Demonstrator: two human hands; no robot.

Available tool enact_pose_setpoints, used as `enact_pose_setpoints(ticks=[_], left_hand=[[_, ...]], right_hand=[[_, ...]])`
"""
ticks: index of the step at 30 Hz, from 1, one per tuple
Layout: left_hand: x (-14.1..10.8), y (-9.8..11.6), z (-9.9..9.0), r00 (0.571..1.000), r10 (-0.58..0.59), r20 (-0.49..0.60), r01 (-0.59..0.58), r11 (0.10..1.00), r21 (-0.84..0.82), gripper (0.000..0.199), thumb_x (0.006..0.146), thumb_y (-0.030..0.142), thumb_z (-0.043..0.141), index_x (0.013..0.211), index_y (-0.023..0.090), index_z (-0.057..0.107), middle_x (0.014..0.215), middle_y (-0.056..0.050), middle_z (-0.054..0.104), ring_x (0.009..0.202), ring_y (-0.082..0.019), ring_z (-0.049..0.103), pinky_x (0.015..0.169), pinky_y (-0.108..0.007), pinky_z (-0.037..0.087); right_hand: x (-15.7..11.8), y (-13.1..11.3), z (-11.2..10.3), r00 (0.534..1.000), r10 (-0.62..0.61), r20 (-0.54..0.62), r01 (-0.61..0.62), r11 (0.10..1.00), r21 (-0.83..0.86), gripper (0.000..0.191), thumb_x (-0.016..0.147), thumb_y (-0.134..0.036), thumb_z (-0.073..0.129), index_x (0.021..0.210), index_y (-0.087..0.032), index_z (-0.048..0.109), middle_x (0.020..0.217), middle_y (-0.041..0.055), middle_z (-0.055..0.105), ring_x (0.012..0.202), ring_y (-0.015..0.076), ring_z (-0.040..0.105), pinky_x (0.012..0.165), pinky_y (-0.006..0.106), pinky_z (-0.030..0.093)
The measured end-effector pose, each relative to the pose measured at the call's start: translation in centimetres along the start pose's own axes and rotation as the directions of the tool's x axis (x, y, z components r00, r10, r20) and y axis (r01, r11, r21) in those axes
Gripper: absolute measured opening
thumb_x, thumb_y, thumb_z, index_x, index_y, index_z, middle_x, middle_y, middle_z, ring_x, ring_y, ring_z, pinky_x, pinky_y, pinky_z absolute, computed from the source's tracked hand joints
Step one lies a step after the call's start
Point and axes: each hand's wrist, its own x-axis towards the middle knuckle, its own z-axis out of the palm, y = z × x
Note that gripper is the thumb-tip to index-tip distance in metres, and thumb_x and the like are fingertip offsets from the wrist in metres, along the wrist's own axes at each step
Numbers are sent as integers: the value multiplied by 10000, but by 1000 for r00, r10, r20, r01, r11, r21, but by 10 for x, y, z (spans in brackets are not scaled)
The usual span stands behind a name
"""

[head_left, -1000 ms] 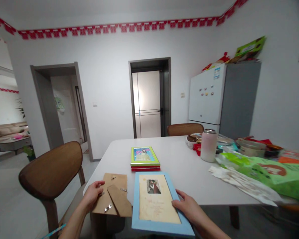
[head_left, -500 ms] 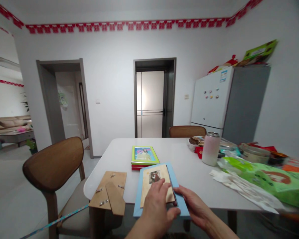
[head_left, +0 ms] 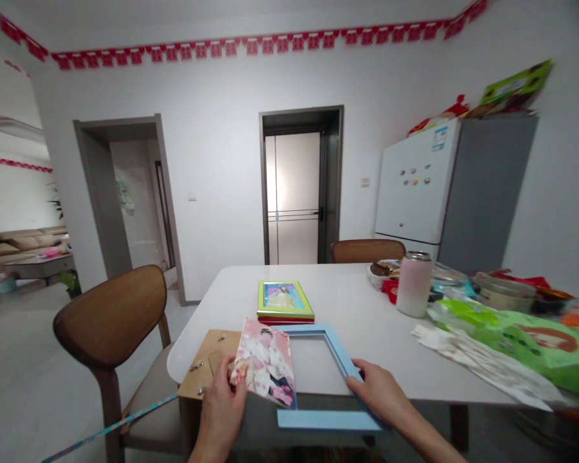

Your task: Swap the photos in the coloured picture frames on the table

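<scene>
While the right hand [head_left: 379, 391] grips the right side of the light-blue frame [head_left: 330, 420], the left hand [head_left: 223, 393] pinches a pink-toned picture [head_left: 266, 363] by its left edge! That picture overlaps the frame's left side; whether they touch, I cannot tell. White table [head_left: 357, 302] shows right through the frame's opening, and the near bar juts past the table's edge. Over to the left, partly hidden, lies the brown backing board [head_left: 197, 370] with metal clips; beyond sits a green-rimmed frame [head_left: 284, 298] atop something red [head_left: 285, 319].
</scene>
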Motion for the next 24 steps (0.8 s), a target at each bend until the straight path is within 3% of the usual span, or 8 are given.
enact_pose_setpoints(ticks=[3,6,10,13,15,17,21,24], left_hand=[[-11,-10,1,997,12,72,-21,993,119,354,767,286,369,1076,136,455,958,-90,587,852,-193,562,719,-286,423],[-15,-5,-3,994,22,104,-47,969,242,338,763,284,365,1049,153,488,970,-90,574,876,-204,546,722,-298,421],[-18,12,-3,967,178,184,-221,942,251,374,705,207,403,1063,166,503,1065,-98,535,1018,-220,465,868,-344,352],[-18,22,9,904,285,320,-352,919,177,543,612,137,452,1155,164,447,1248,-94,412,1164,-236,330,977,-384,233],[-17,24,20,873,280,400,-366,918,155,606,578,92,445,1181,158,424,1283,-91,375,1199,-243,281,995,-414,192],[-14,23,30,868,251,428,-344,926,156,593,589,54,408,1171,163,439,1275,-89,387,1201,-237,282,991,-432,193],[-6,19,34,915,257,312,-288,956,55,511,655,40,353,1130,172,485,1229,-87,446,1156,-211,363,970,-403,263],[-1,28,27,974,204,95,-174,952,-251,405,727,129,355,1104,147,502,1155,-92,519,1100,-196,431,950,-355,312]], right_hand=[[-2,1,3,997,-16,72,21,997,-74,380,658,-245,414,949,-84,599,816,122,641,762,209,581,687,273,399],[-3,1,2,996,-21,81,31,992,-124,386,677,-272,400,957,-84,589,855,141,623,820,229,568,724,299,393],[-6,-7,-2,999,-27,26,30,990,-140,412,700,-321,404,1015,-107,562,895,132,596,811,230,556,714,318,396],[-8,-22,-2,994,-108,-15,108,994,9,410,699,-308,421,1025,-101,560,916,119,588,772,197,550,736,300,396],[-10,-33,1,989,-146,-21,148,979,141,388,689,-291,437,1003,-112,575,895,101,599,709,172,548,724,288,403],[-11,-43,5,987,-163,-18,162,957,241,359,673,-279,457,972,-134,595,868,84,610,666,161,543,701,285,411],[-13,-60,16,982,-191,17,162,877,452,318,677,-286,465,904,-130,624,848,82,629,706,164,554,717,288,412],[-13,-77,25,982,-138,132,16,748,664,336,683,-316,474,924,-122,606,806,73,639,711,164,569,652,278,431]])
